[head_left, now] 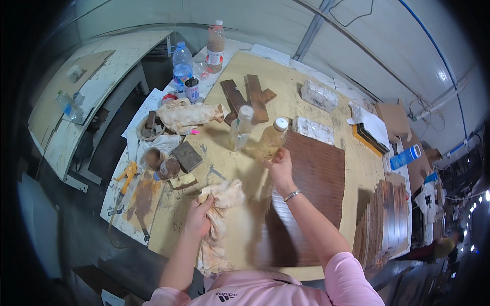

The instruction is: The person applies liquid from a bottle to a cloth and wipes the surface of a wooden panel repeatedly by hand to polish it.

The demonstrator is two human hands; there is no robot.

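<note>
Yellowish board (357, 171) on the table across from me, dark brown ribbed panel (317, 178) lying on it, stained cloth (217, 229) left of that, pinched in the left hand's (198, 217) closed fingers. Right hand (280, 168), fingers bent, at the white-capped bottle's (272, 138) base; can't tell if gripping.

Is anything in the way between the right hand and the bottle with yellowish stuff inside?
Nothing visible is. The right hand is right by the yellowish bottle's lower end, though I can't tell if they touch. The clear bottle stands off to the left.
</note>
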